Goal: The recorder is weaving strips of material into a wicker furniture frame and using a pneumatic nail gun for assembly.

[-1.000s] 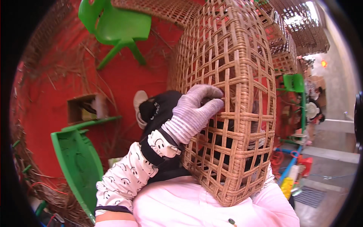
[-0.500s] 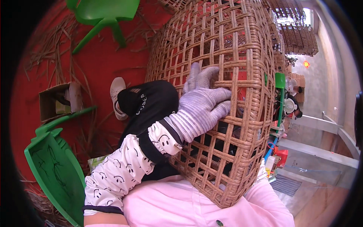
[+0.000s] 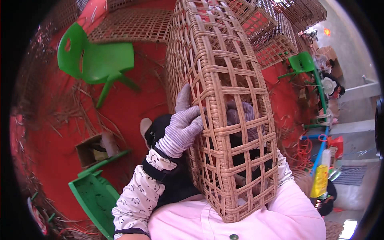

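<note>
A large brown wicker basket (image 3: 212, 86) with an open lattice weave stands tilted against my lap, one long corner edge toward me. My left hand (image 3: 182, 130), in a lilac-grey knitted glove, grips the weave on its left side, with the fingertips bent in at the corner edge and one finger pointing up along the side. Through the lattice I see my right hand (image 3: 249, 113), also gloved, inside or behind the basket. Strands cover much of it, so its fingers and anything in them are hard to make out.
Green plastic chairs stand at the upper left (image 3: 106, 60) and lower left (image 3: 94, 196). Beside the nearer one is an open cardboard box (image 3: 96, 150). Cane scraps litter the red floor (image 3: 56, 160). More woven baskets (image 3: 276, 44) stand beyond; people sit at the right.
The basket has turned, bringing its corner edge and narrow face toward me. My left hand has moved left and down with it, and my right hand now shows through the weave.
</note>
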A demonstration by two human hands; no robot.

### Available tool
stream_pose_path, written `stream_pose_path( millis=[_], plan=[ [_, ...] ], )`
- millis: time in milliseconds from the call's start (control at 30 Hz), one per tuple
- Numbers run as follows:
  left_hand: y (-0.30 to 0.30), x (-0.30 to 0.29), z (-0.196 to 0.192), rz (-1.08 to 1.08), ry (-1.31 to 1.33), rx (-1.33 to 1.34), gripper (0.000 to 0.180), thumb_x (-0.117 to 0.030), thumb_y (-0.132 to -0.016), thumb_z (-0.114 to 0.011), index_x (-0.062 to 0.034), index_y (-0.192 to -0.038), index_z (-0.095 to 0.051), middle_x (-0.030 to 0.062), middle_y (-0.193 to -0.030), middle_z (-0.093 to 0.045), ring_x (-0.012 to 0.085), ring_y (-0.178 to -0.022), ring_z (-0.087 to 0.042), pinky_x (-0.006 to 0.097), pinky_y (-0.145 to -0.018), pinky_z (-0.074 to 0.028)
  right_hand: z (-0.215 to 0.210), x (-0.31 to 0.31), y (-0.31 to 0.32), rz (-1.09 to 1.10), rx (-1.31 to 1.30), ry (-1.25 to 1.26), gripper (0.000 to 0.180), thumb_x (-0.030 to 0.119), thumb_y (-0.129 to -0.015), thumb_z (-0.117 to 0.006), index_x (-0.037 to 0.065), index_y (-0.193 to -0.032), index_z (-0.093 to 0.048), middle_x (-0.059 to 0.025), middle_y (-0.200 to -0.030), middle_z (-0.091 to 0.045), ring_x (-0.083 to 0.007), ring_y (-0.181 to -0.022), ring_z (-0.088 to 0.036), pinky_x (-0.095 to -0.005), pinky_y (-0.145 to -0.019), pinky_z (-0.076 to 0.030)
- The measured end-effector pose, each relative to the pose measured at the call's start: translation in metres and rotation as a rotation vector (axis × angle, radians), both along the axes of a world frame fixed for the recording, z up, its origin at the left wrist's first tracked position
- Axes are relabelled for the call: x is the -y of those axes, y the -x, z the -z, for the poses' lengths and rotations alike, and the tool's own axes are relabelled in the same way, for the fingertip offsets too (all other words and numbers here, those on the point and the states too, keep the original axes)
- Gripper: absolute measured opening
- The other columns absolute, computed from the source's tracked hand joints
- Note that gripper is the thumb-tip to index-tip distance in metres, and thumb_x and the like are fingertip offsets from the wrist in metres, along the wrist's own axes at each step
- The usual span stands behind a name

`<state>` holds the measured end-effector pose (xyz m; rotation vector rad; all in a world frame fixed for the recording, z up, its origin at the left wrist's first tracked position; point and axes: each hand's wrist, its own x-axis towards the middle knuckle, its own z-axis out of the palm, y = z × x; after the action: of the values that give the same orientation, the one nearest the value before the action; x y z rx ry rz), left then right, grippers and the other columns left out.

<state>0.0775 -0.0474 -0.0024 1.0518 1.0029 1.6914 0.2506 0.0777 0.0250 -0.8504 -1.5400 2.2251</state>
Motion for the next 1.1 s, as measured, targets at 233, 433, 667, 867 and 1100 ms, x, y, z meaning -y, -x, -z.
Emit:
stream_pose_path(
  millis=[233, 433, 667, 867, 1100],
  plan=[
    [0.002, 0.000, 0.001, 0.099, 0.006, 0.246, 0.040, -0.021, -0.081, -0.059, 0.0070, -0.110, -0.055, 0.0094, -0.146, 0.006, 0.0220, -0.134, -0.004, 0.033, -0.105, -0.019, 0.007, 0.018, 0.001, 0.075, -0.033, 0.072, 0.025, 0.020, -0.080, -0.062, 0.000, -0.094, -0.058, -0.0060, -0.082, -0.061, -0.0136, -0.065, -0.060, -0.0249, -0.056, -0.053],
    [0.006, 0.004, 0.015, 0.109, 0.092, 0.239, 0.046, -0.024, -0.081, -0.059, 0.0033, -0.117, -0.051, 0.0063, -0.146, 0.002, 0.0206, -0.134, -0.008, 0.032, -0.104, -0.019, 0.062, -0.007, -0.008, -0.543, -0.799, 1.034, 0.041, 0.017, -0.083, -0.059, -0.002, -0.116, -0.044, -0.0094, -0.088, -0.060, -0.0182, -0.067, -0.062, -0.0304, -0.056, -0.056],
    [0.006, 0.004, 0.018, 0.114, 0.118, 0.299, 0.047, -0.026, -0.080, -0.061, 0.0025, -0.116, -0.053, 0.0069, -0.146, 0.001, 0.0220, -0.134, -0.009, 0.034, -0.104, -0.020, 0.148, -0.032, -0.020, -0.079, -0.559, 0.727, 0.034, 0.021, -0.087, -0.049, -0.003, -0.111, -0.051, -0.0150, -0.096, -0.059, -0.0229, -0.083, -0.062, -0.0333, -0.063, -0.057],
    [0.005, 0.003, 0.029, 0.044, -0.006, 0.332, 0.042, -0.026, -0.079, -0.066, -0.0017, -0.111, -0.055, 0.0010, -0.103, -0.057, 0.0134, -0.094, -0.055, 0.028, -0.085, -0.045, 0.124, -0.034, -0.003, -0.113, -0.360, 0.478, 0.026, 0.020, -0.084, -0.055, -0.002, -0.097, -0.058, -0.0127, -0.082, -0.061, -0.0193, -0.073, -0.062, -0.0313, -0.057, -0.055],
    [0.005, 0.004, 0.040, -0.001, -0.029, 0.389, 0.043, -0.022, -0.079, -0.065, -0.0009, -0.114, -0.053, 0.0029, -0.106, -0.057, 0.0152, -0.094, -0.056, 0.029, -0.085, -0.045, -0.015, 0.015, 0.039, -0.097, -0.435, 0.286, 0.018, 0.018, -0.081, -0.061, 0.001, -0.085, -0.061, -0.0064, -0.074, -0.062, -0.0143, -0.067, -0.060, -0.0274, -0.056, -0.051]
  ],
)
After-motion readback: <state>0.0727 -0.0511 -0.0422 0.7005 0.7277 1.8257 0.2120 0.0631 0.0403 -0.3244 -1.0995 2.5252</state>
